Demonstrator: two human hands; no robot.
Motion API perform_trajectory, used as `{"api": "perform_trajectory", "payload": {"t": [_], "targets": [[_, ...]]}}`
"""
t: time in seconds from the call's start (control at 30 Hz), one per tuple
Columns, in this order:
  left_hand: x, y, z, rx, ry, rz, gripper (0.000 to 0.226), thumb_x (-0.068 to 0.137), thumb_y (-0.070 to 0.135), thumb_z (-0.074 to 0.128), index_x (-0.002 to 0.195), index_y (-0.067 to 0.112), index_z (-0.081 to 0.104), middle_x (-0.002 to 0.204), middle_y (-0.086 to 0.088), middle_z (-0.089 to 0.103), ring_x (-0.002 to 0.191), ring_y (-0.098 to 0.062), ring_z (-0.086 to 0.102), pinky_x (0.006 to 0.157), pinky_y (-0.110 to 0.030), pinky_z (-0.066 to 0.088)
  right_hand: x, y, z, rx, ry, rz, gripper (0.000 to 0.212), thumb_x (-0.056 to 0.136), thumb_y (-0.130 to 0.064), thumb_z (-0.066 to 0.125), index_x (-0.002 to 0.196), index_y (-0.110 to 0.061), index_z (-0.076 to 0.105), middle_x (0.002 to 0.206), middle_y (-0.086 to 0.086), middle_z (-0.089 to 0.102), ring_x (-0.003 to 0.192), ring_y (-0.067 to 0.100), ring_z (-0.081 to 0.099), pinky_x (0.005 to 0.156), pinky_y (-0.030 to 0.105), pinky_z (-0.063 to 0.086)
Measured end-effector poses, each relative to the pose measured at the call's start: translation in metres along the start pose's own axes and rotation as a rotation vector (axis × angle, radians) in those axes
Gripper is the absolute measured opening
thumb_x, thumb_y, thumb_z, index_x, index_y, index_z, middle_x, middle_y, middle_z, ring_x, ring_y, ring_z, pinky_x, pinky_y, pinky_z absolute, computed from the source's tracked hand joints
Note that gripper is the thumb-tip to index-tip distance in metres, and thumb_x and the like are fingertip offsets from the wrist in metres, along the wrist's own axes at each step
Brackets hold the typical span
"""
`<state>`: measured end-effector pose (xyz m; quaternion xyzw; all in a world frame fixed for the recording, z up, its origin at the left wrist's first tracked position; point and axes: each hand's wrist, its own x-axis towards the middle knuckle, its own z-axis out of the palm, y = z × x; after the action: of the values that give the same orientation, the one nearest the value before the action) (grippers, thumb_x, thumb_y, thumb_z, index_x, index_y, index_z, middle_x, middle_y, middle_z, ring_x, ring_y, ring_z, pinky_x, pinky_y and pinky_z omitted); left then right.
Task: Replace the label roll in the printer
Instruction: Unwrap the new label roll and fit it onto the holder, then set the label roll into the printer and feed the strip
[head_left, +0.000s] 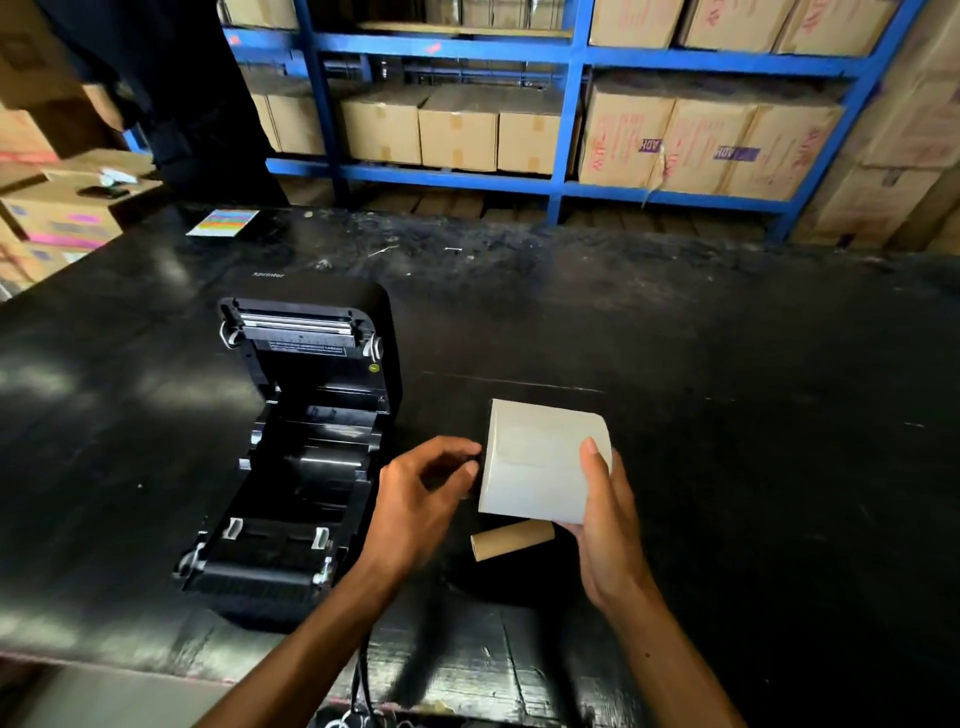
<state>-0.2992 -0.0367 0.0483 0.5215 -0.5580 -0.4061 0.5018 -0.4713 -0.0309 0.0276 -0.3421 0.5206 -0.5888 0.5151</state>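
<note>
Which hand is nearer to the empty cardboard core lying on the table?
Right. The right hand holds the new label roll directly above the cardboard core, its palm almost over the core's right end. The left hand sits off to the core's left, by the open printer.

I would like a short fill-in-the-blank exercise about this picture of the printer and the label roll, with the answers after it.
1. The lid of the black printer is ____.
2. The right hand holds the white label roll just ____ the table.
3. The brown cardboard core lies on the table, to the ____ of the printer.
4. The shelf frame behind the table is painted ____.

Missing words: open; above; right; blue
</note>
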Motion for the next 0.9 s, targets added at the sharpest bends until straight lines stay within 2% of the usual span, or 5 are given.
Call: {"api": "perform_trajectory", "payload": {"t": [0.17, 0.3, 0.47, 0.67, 0.9], "targets": [[0.001, -0.001, -0.009, -0.06, 0.085, -0.036, 0.016, 0.085, -0.001, 0.064, 0.092, 0.013, 0.068, 0.092, -0.011, 0.073, 0.089, -0.026, 0.069, 0.082, -0.042, 0.058, -0.003, 0.002, 0.016, -0.053, -0.035, -0.05, 0.053, 0.079, -0.062, 0.051, 0.128, -0.042, 0.046, 0.119, -0.008, 0.064, 0.097, 0.006, 0.067, 0.07, 0.019, 0.055], [-0.001, 0.005, -0.024, -0.218, 0.12, -0.129, 0.018, 0.092, 0.014, 0.057, 0.103, 0.013, 0.071, 0.098, -0.007, 0.076, 0.094, -0.019, 0.071, 0.073, -0.022, 0.059, -0.001, 0.002, 0.038, -0.056, -0.044, -0.091, 0.047, 0.084, -0.053, 0.052, 0.129, -0.041, 0.046, 0.118, -0.014, 0.062, 0.094, -0.005, 0.064, 0.064, 0.008, 0.051], [0.005, 0.014, -0.058, -0.365, 0.149, -0.243, 0.039, 0.09, 0.044, 0.054, 0.089, 0.01, 0.074, 0.087, -0.001, 0.078, 0.082, -0.012, 0.073, 0.063, -0.019, 0.057, 0.003, 0.007, 0.087, -0.136, -0.106, -0.134, 0.038, 0.09, -0.042, 0.052, 0.127, -0.04, 0.046, 0.118, -0.013, 0.063, 0.096, -0.001, 0.064, 0.073, 0.014, 0.054], [0.016, -0.003, -0.123, -0.199, 0.212, -0.371, 0.021, 0.084, 0.034, 0.067, 0.071, 0.018, 0.065, 0.057, 0.006, 0.067, 0.051, -0.003, 0.062, 0.042, -0.018, 0.045, -0.006, 0.024, 0.157, -0.178, -0.154, -0.127, 0.047, 0.089, -0.032, 0.057, 0.134, -0.031, 0.042, 0.127, 0.001, 0.061, 0.107, 0.012, 0.063, 0.09, 0.033, 0.055], [0.034, -0.022, -0.194, -0.257, 0.178, -0.461, 0.018, 0.088, 0.023, 0.065, 0.085, 0.007, 0.071, 0.078, -0.007, 0.074, 0.065, -0.02, 0.071, 0.057, -0.033, 0.06, -0.012, 0.044, 0.224, -0.24, -0.178, -0.152, 0.049, 0.087, -0.031, 0.061, 0.133, -0.035, 0.043, 0.134, -0.002, 0.055, 0.119, 0.013, 0.056, 0.1, 0.041, 0.048]]}}
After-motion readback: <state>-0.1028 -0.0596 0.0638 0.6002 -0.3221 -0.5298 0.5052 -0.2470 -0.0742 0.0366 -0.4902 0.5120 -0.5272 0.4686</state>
